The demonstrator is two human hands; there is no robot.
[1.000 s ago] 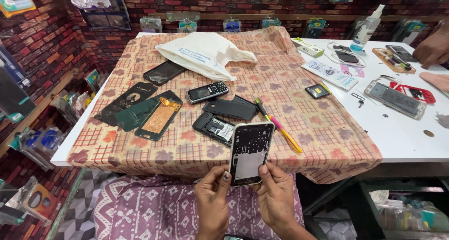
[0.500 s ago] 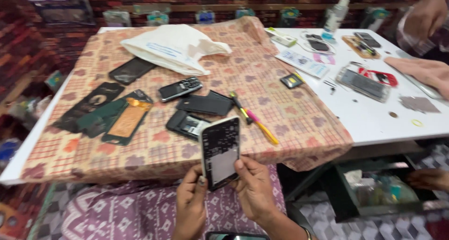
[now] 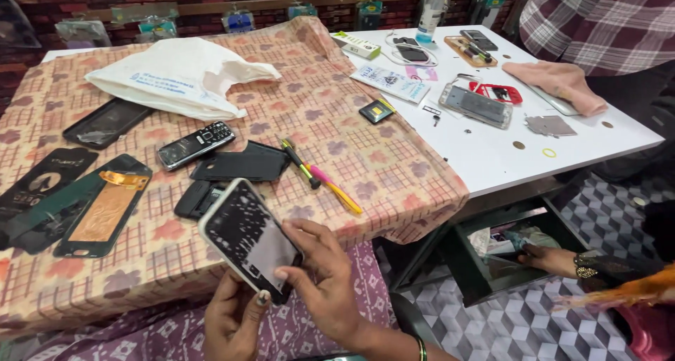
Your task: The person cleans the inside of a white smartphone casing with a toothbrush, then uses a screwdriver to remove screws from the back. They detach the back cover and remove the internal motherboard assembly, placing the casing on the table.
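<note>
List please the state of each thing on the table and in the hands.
smartphone: held tilted by left hand and right hand, screen dark
keypad phone: lying flat, screen off
white bag: crumpled, lying flat
screwdrivers: lying side by side
drawer: open, another person's hand inside

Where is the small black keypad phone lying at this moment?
In the head view, the small black keypad phone lies left of centre on the patterned cloth, below the white plastic bag and just above the black back cover.
</note>
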